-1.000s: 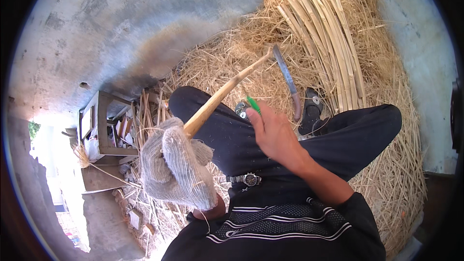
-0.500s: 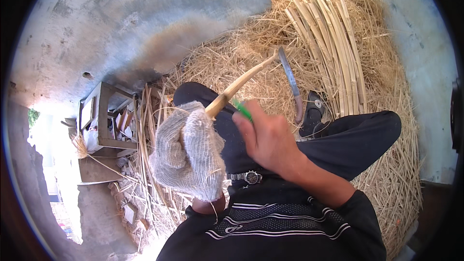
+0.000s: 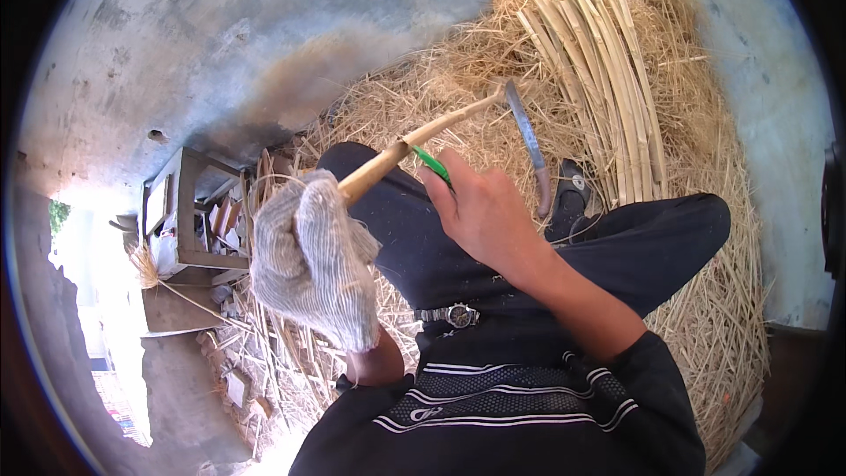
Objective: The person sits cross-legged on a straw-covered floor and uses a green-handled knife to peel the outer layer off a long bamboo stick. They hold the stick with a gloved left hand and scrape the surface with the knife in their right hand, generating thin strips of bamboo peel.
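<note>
My left hand (image 3: 308, 256), in a thick grey knitted glove, is closed around the near end of a bamboo strip (image 3: 374, 172). The strip points up and away to the right, its far end near the big knife's tip. In my bare right hand (image 3: 485, 207) is a small green-handled knife (image 3: 432, 165), held in a closed grip. Its head meets the strip just beyond the glove; the blade is mostly hidden. On the straw beyond my right hand lies a big knife (image 3: 526, 137) with a long blade and a wooden handle.
Several bamboo strips (image 3: 608, 88) lie bundled on straw (image 3: 441, 79) at the far right. My crossed legs (image 3: 652, 242) surround the work, with a wristwatch (image 3: 459, 316) at my waist. A wooden frame box (image 3: 189, 220) with clutter stands left, beside a grey wall (image 3: 247, 26).
My left hand has drawn back to the left with the bamboo strip. The green-handled knife now meets the strip farther from the glove; my right hand has shifted slightly.
</note>
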A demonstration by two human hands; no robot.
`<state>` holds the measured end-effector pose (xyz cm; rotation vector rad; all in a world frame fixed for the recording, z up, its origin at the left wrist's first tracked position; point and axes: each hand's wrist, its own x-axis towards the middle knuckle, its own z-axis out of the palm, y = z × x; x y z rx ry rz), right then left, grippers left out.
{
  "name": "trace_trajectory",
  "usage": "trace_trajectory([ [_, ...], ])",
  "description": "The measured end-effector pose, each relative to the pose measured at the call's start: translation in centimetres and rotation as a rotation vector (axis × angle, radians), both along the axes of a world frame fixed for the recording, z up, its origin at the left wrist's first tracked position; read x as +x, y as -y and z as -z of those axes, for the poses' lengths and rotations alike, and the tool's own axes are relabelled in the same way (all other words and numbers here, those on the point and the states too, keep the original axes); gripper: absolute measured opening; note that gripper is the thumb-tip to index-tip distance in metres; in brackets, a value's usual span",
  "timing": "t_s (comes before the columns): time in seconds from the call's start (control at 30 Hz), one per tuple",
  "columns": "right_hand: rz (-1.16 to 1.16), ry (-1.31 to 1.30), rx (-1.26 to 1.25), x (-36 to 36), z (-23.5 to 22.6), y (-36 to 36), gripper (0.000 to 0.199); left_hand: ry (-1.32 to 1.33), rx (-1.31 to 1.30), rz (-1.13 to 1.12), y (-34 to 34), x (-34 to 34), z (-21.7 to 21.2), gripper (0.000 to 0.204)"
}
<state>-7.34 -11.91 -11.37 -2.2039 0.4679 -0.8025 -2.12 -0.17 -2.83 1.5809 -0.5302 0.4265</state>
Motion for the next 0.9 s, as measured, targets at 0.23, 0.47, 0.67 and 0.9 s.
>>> trace_trajectory([
  [0.23,0.214,-0.584,0.088,-3.3,11.9,7.2,0.032,0.113,0.019,0.08,-0.1,0.4,0.5,0.013],
  [0.47,-0.058,0.002,0.202,-3.6,-0.9,0.1,0.026,0.09,0.061,0.007,-1.3,0.8,1.0,0.016],
  [0.67,0.027,-0.104,0.038,-2.8,0.0,-0.6,0.02,0.128,0.042,0.178,-0.8,0.9,0.6,0.017],
  [0.9,-0.148,0.034,0.068,-3.9,-3.4,-2.1,0.02,0.162,0.056,0.122,-1.3,0.8,1.8,0.025],
])
